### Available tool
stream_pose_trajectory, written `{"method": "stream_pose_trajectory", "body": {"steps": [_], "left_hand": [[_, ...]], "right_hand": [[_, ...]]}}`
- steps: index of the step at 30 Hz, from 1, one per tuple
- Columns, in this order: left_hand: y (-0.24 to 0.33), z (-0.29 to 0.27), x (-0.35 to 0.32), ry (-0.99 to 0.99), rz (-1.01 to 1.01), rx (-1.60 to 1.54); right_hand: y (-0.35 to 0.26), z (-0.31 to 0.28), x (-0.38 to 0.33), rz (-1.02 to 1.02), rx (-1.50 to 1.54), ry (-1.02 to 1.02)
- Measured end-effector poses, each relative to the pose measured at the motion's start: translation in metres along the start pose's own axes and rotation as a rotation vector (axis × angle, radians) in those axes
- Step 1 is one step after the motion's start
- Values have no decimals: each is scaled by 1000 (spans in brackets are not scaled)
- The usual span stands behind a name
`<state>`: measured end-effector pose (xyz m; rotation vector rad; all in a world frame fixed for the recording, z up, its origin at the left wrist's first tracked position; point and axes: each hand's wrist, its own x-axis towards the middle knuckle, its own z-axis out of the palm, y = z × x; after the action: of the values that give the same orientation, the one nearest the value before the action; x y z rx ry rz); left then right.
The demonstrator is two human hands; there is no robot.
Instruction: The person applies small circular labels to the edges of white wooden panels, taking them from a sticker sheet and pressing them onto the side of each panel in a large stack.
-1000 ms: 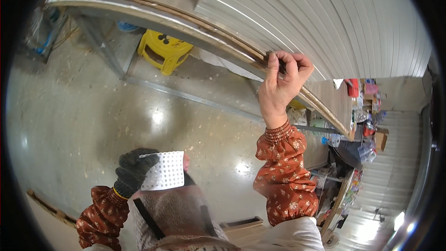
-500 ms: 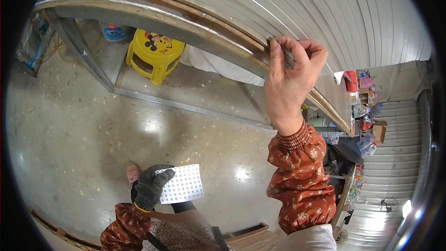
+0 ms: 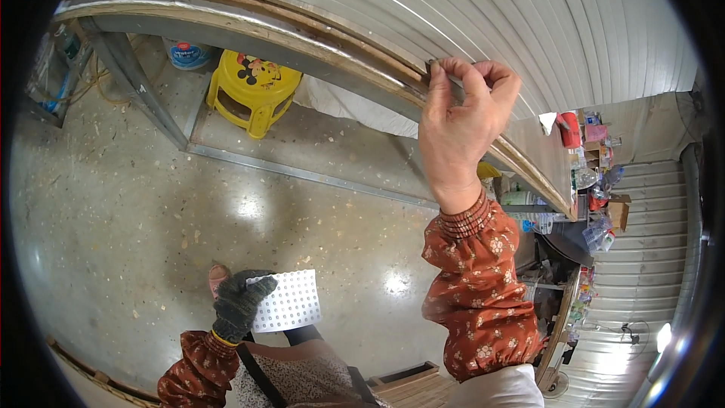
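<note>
Head camera, looking down past the person's own two arms toward a concrete floor (image 3: 151, 204).

The right hand (image 3: 461, 125) is bare and raised high in the middle of the view. Its thumb and fingers are curled and pinched closed on the front edge of a long wooden workbench top (image 3: 287, 26), which sweeps in a curve from upper left to the right. A small dark piece shows at the fingertips, too small to identify. The bench edge sits directly inside the pinch, under the fingertips, with the palm hanging below it. The forearm wears a rust-orange floral sleeve (image 3: 479, 295).

The left hand (image 3: 238, 306) is low in the view, near the person's body, and wears one dark knitted glove. Its fingers are closed on the left edge of one white perforated sheet (image 3: 291, 301), a small rectangle covered in rows of little holes. The sheet sticks out to the right of the glove, held roughly flat, well apart from the bench and the right hand.

One yellow plastic stool (image 3: 253, 87) stands under the bench, with one white bucket (image 3: 189, 53) just to its left. A corrugated white metal wall (image 3: 544, 30) fills the upper right. Cluttered shelves (image 3: 589, 181) of bottles and boxes stand at the far right; their contents are too small to count.
</note>
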<state>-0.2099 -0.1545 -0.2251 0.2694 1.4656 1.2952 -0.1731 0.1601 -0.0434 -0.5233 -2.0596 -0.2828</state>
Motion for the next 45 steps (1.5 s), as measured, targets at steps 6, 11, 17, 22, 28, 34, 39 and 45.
{"method": "stream_pose_trajectory", "body": {"steps": [6, 11, 17, 22, 28, 34, 39, 45], "left_hand": [[-9, 4, -5, -19, 22, -69], [-23, -2, -7, -16, 53, 25], [4, -4, -5, -4, 47, 114], [58, 2, 9, 45, 168, 173], [109, 33, 20, 29, 334, 58], [142, 53, 38, -3, 660, 269], [172, 74, 34, -35, 578, 209], [176, 84, 29, -37, 491, 176]], "right_hand": [[-6, 1, 0, 67, -22, 18], [-9, -1, 2, 86, -24, 8], [1, -13, 7, 151, -61, 7], [14, -24, 9, 313, 92, 22], [21, -46, -13, 442, 395, -130], [6, -69, -28, 397, 599, -469], [12, -79, -30, 423, 642, -688], [17, -82, -30, 272, 652, -810]]}}
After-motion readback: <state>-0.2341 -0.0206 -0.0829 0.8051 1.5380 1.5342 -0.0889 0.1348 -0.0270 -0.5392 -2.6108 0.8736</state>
